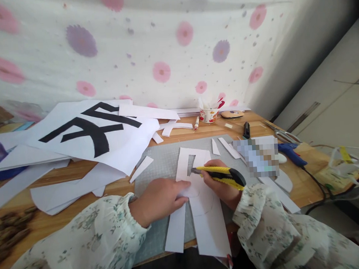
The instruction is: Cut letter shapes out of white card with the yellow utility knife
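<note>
In my right hand (pixel 220 180) is a yellow and black utility knife (pixel 221 173), its tip at the inner edge of a cut-out in a white foam board piece (pixel 210 213). My left hand (pixel 165 198) lies flat on that piece, index finger and thumb stretched out just left of the blade. Faint pencil curves show on the board, and its two long legs reach past the near edge of a grey cutting mat (pixel 157 172). Narrow white offcuts (pixel 142 168) rest on the mat beside it.
A paper sheet with black printed strokes (pixel 91 131) covers white board pieces at left. Behind stand a patterned cup (pixel 208 114) and a glue stick (pixel 196 122). Rightward lie a black cutter (pixel 246 129), scissors (pixel 284 133), a blue glue gun (pixel 293 154) and cables.
</note>
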`<state>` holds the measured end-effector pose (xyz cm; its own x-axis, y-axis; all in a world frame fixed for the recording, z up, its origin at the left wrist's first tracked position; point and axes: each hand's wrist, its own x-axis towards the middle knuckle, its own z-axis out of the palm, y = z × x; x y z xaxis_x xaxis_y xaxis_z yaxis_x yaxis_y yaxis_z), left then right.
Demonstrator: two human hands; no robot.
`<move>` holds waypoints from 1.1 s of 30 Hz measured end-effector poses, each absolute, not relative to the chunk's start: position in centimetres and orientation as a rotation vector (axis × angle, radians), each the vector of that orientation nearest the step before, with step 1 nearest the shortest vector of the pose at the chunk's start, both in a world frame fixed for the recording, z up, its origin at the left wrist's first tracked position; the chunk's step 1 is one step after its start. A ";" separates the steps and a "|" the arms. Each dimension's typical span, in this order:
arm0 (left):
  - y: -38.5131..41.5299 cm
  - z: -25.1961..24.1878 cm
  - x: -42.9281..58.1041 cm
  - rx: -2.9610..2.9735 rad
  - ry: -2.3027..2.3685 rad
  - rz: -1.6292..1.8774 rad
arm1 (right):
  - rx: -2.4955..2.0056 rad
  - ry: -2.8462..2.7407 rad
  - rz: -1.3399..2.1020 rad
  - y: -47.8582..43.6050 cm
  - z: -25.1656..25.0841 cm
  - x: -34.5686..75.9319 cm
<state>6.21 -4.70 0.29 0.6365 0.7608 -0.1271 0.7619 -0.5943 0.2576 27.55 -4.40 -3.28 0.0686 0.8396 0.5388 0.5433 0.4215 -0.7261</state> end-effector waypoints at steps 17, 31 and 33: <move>-4.8 -0.6 7.2 2.639 1.383 -0.040 | -1.378 -1.723 0.127 -6.1 -2.3 27.1; -4.9 -0.5 7.4 2.684 1.382 -0.028 | -1.385 -1.674 0.038 -7.4 -3.4 26.7; -4.9 -0.6 7.4 2.689 1.378 -0.024 | -1.383 -1.666 0.045 -7.6 -3.4 26.8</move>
<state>7.41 -4.89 -0.57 0.5856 0.8077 -0.0686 0.8096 -0.5785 0.0991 26.79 -7.59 -3.39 0.0754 0.7839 0.6162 0.7492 0.3633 -0.5539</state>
